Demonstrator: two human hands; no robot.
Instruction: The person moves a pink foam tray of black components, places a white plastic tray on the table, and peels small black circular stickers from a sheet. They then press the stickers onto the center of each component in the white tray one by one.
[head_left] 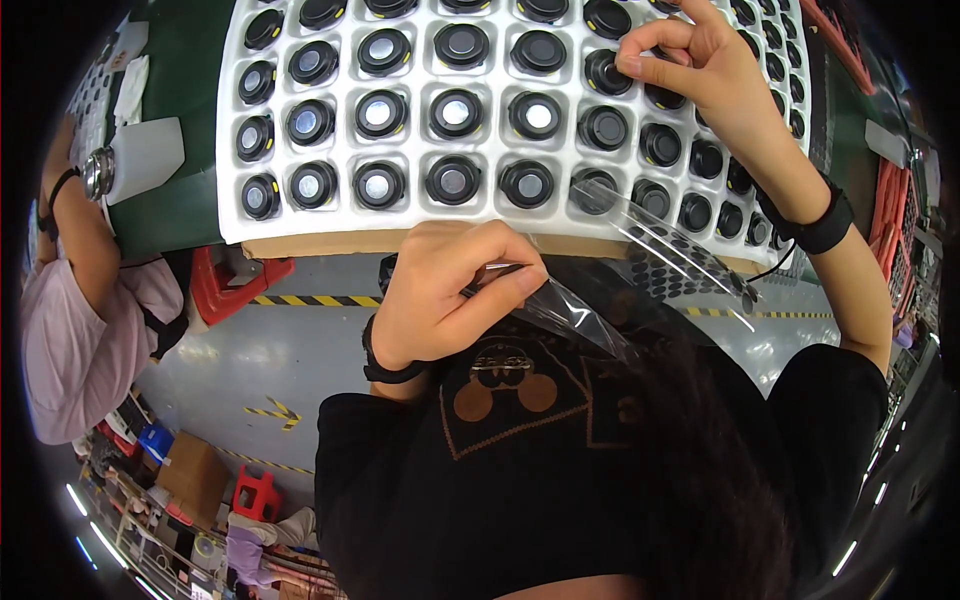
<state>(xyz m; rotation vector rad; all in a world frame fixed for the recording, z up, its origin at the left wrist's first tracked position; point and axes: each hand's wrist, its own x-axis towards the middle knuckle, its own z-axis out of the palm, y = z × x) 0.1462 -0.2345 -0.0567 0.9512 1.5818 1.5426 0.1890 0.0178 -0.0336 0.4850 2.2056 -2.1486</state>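
Note:
My left hand (455,290) is closed on a clear plastic sheet, just off the tray's near edge. The sheet (575,318) curls away to the right, and its far part carries rows of black round stickers (665,265). Over the tray, my right hand (690,65) has thumb and forefinger pinched at a black round part (606,74); whatever they hold is too small to make out. The white moulded tray (228,180) holds many such parts in separate pockets. Several on the left have shiny silver centres (456,112), while those to the right look black throughout.
Brown cardboard (330,246) shows beneath the tray, on a green table (175,200). At the left, another person (90,330) sits near a white box (148,160). A red stool (256,492) and a carton (192,478) stand on the grey floor behind.

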